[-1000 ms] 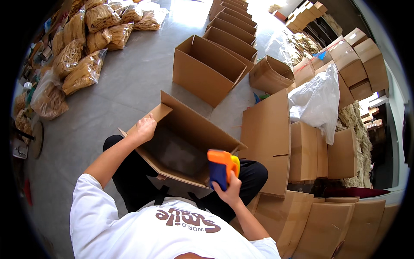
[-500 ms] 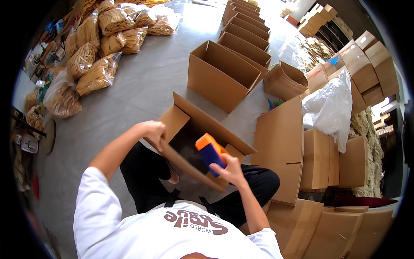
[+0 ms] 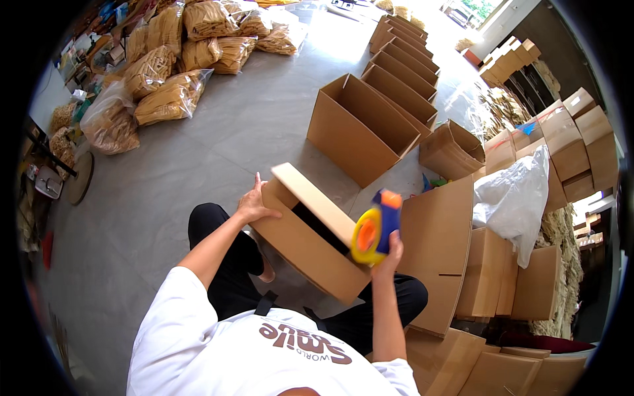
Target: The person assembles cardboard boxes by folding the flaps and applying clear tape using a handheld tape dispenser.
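Between my knees stands a cardboard box (image 3: 300, 247), its two long flaps folded inward with a dark gap between them. My left hand (image 3: 254, 203) grips the box's left end, thumb lying over the near flap and other fingers partly spread along the end. Above the right end, my right hand (image 3: 388, 256) is closed round a tape dispenser (image 3: 388, 221). It has a blue and orange body and a yellow roll with an orange hub; motion blurs it slightly. Whether it touches the box, I cannot tell.
Beyond the box, a row of open cartons (image 3: 356, 135) runs away to the back. A large flattened carton (image 3: 436, 244) leans at my right, near white plastic sheeting (image 3: 512, 198) and stacked boxes (image 3: 561, 142). Clear bags of tan material (image 3: 175, 96) lie at the far left.
Both long flaps have come down over the box opening. My left hand has gone from the near flap to the box's left end. The tape dispenser has moved right and turned.
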`<action>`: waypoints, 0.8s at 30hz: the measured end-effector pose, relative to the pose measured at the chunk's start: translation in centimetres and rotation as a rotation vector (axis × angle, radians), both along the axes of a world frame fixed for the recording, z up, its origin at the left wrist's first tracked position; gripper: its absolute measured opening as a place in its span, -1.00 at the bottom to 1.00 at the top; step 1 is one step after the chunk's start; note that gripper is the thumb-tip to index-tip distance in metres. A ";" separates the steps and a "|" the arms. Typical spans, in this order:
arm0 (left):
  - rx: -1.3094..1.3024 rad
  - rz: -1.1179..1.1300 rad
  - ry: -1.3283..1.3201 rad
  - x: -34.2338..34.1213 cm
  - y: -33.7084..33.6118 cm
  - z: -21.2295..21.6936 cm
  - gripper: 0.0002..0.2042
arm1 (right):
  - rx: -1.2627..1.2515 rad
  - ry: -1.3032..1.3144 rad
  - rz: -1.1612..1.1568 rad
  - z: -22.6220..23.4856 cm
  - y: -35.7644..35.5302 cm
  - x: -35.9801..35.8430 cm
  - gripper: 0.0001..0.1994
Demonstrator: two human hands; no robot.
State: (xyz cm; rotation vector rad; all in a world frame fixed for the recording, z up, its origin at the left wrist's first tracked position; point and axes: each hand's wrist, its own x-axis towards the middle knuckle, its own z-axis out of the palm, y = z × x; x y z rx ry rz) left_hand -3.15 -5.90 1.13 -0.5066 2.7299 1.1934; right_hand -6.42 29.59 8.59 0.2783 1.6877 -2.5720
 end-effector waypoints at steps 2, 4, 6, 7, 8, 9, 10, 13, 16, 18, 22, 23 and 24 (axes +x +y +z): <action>-0.021 0.035 0.123 0.2 -0.4 -1.7 0.30 | 0.175 -0.001 0.012 -4.0 -0.6 4.0 -0.64; -0.054 0.059 0.072 -0.4 -0.9 -2.9 0.12 | 0.286 0.060 0.051 -4.5 -1.0 5.3 -0.67; -0.123 0.099 0.135 -0.6 0.1 -2.7 -0.23 | 0.195 -0.037 0.047 -3.4 -1.1 6.2 -0.69; -0.121 0.117 0.083 -0.6 0.4 -2.7 -0.26 | 0.219 -0.053 0.018 -3.2 -1.3 6.3 -0.69; -0.116 0.135 0.042 -0.9 0.6 -2.4 -0.30 | 0.245 -0.057 -0.012 -2.6 -1.4 6.0 -0.69; -0.111 0.155 0.001 -1.3 0.8 -2.1 -0.34 | 0.271 -0.062 -0.041 -2.3 -1.5 5.6 -0.70; -0.127 0.157 0.018 -1.5 0.9 -1.8 -0.37 | 0.258 -0.023 0.060 -4.0 -0.4 4.9 -0.68; -0.144 0.168 0.013 -1.4 1.7 -1.2 -0.45 | 0.321 0.003 0.142 -2.2 -0.8 4.3 -0.67; -0.145 0.180 -0.004 -1.5 1.7 -1.2 -0.48 | 0.422 0.029 0.209 2.1 -3.7 3.5 -0.69; -0.133 0.198 0.059 -1.3 1.8 -1.3 -0.50 | 0.353 0.136 0.424 3.4 -5.2 1.9 -0.68; -0.099 0.168 0.104 -0.9 1.8 -0.6 -0.55 | 0.304 0.252 0.634 3.7 -10.6 -1.0 -0.64; -0.097 0.172 0.104 -0.9 1.8 -0.6 -0.56 | 0.307 0.268 0.672 2.9 -11.7 -1.6 -0.62; -0.094 0.174 0.106 -1.0 2.0 -0.4 -0.58 | 0.323 0.254 0.715 2.1 -12.5 -2.2 -0.62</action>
